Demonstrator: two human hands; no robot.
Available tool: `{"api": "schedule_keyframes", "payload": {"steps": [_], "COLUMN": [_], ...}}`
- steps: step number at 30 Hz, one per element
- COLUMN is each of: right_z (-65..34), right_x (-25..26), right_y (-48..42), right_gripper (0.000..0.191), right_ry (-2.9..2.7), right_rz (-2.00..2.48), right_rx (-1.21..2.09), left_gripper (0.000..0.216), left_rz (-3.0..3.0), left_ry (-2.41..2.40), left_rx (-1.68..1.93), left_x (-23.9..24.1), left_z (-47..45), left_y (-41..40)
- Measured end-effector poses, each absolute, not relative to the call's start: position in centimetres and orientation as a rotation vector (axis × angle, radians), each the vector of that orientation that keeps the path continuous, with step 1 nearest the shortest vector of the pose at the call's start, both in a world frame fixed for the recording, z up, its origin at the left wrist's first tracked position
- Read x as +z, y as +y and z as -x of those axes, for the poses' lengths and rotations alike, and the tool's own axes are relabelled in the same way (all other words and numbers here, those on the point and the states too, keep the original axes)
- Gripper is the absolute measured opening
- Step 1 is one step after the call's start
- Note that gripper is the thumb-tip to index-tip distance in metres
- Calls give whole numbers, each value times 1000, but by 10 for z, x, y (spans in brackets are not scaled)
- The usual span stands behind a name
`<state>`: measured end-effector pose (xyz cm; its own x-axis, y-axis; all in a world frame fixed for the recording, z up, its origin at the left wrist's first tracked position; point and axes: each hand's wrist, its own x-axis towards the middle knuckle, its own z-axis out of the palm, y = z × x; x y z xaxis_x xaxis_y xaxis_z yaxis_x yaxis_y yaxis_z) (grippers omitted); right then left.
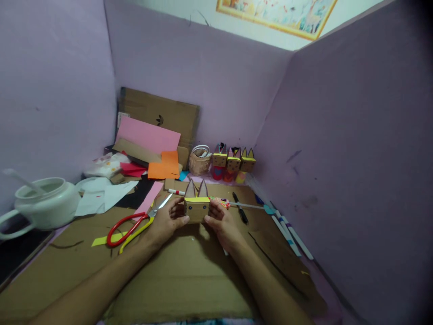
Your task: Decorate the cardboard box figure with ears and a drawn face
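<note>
Both my hands hold a small cardboard box figure (196, 209) with two pointed ears, a yellow band and dot eyes. My left hand (165, 221) grips its left side, thumb under the front. My right hand (221, 221) grips its right side, fingers curled round it. The figure sits just above a cardboard sheet (176, 275) that covers the desk. Red-and-yellow scissors (135, 225) lie open just left of my left hand.
Three finished ear-topped figures (233, 164) stand at the back by a small woven basket (199, 161). Pink and orange paper (158, 153) and cardboard lean at the back left. A white kettle (43, 203) stands far left. Pens (240, 207) lie right; purple walls enclose the desk.
</note>
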<state>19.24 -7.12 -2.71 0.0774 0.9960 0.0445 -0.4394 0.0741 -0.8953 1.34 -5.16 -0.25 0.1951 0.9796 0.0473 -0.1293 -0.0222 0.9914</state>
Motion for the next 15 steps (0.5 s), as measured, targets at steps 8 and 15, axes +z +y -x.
{"api": "schedule_keyframes", "payload": {"steps": [8, 15], "right_z": [-191, -192], "right_x": [-20, -18], "right_y": [-74, -75], "right_gripper": [49, 35], "right_ry": [-870, -836], "right_rz": [867, 930], "right_rx": [1328, 1309], "left_gripper": [61, 61], "left_rz": [-1263, -1275], "left_ry": [963, 970], "left_rx": [1150, 1138], "left_x": [-2, -3], "left_z": [-14, -15], "left_y": [-53, -53]}}
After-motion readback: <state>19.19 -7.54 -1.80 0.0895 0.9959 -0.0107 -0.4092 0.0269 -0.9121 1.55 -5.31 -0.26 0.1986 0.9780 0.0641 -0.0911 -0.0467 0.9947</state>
